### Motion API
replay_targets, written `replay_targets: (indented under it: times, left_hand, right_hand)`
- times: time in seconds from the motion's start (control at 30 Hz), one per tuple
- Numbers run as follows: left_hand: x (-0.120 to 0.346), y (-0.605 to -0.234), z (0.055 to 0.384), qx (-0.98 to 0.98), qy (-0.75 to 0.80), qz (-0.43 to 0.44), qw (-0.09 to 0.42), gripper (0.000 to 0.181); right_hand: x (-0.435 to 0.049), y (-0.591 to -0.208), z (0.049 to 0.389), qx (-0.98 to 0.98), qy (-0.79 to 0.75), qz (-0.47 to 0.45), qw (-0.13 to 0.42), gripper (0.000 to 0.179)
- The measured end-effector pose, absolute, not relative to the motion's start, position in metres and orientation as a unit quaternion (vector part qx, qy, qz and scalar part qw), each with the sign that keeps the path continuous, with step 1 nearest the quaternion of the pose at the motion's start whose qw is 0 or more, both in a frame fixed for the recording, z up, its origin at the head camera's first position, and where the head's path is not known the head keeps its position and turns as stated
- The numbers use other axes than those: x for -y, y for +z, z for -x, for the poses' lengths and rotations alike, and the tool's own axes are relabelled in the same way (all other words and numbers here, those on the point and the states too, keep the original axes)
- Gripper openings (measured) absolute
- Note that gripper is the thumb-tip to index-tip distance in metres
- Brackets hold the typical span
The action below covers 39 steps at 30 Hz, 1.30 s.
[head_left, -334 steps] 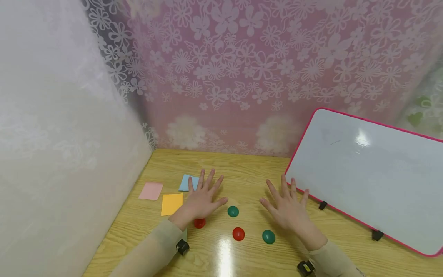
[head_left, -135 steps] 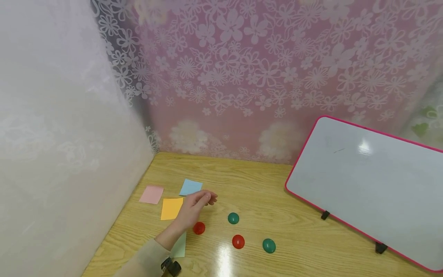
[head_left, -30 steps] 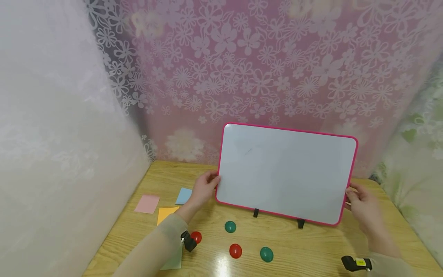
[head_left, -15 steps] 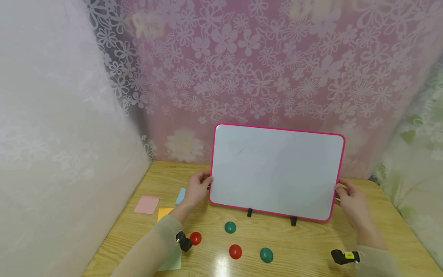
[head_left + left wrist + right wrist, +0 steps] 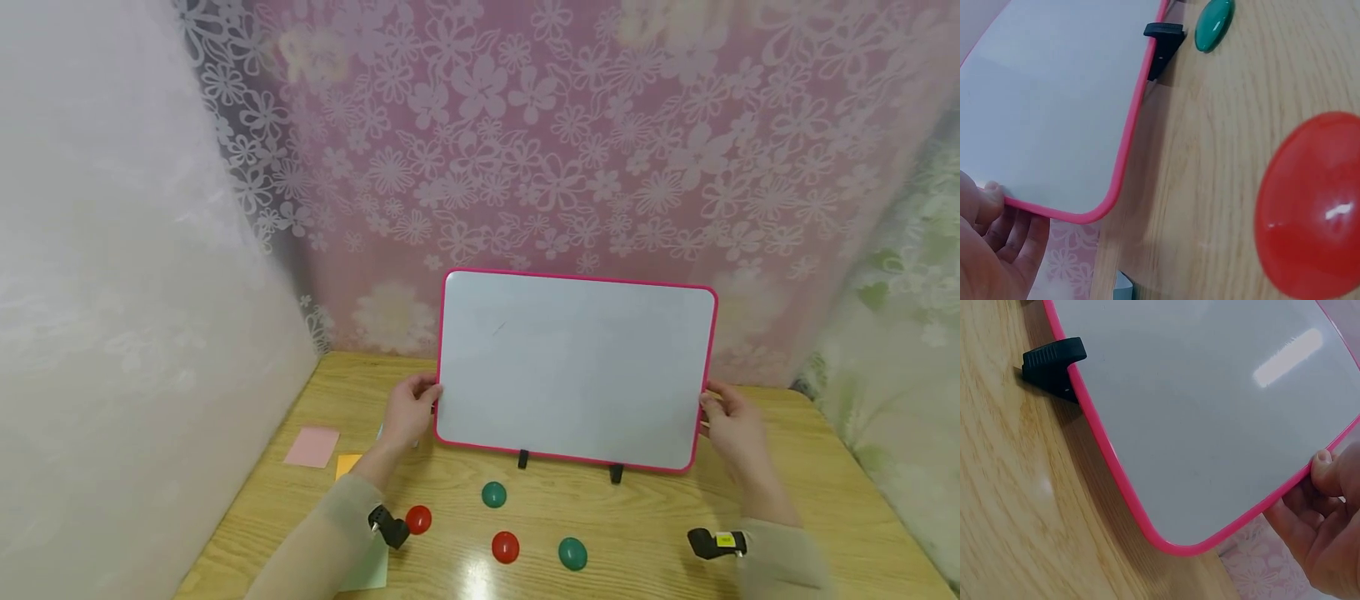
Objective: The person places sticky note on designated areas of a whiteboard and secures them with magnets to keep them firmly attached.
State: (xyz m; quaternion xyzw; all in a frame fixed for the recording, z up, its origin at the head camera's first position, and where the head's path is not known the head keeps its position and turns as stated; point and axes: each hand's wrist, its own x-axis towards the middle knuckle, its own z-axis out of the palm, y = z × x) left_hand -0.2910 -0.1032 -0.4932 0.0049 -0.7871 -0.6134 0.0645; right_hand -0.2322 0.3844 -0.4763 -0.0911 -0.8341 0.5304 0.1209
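Note:
A whiteboard [image 5: 573, 367] with a pink rim leans back on a stand whose two black feet [image 5: 522, 459] show under its lower edge. My left hand [image 5: 408, 411] grips the board's left edge, thumb on the front and fingers behind, as the left wrist view confirms. At the opposite edge my right hand [image 5: 737, 429] pinches the rim the same way, seen close in the right wrist view on the whiteboard [image 5: 1210, 425]. In front of the board lie a green domed disc [image 5: 494, 494], a second green disc [image 5: 572, 553], a red disc [image 5: 506, 547] and another red disc [image 5: 418, 520].
Paper squares lie at the left of the wooden table [image 5: 637, 533]: a pink one [image 5: 312, 447], an orange one [image 5: 347, 463] and a pale green one [image 5: 369, 571], the last two partly under my left arm. A blue one is mostly hidden. A flowered curtain [image 5: 525, 150] hangs behind.
Both hands, spread over the table at first, now hold the whiteboard's sides. It has come from the right to the middle, turned to face me, and slid further left in the last second.

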Motion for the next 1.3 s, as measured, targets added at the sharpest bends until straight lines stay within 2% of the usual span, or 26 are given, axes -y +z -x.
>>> replay_targets:
  times: [0.3,1.3]
  left_hand:
    - [0.112,-0.493,0.288,0.784,-0.617,-0.025,0.06,0.02]
    - [0.114,-0.49,0.289,0.797,-0.601,-0.011,0.06,0.018]
  right_hand:
    - [-0.371,-0.477,0.234,0.822,0.543,0.122,0.12,0.046]
    - [-0.374,-0.477,0.233,0.816,0.553,0.098,0.134,0.047]
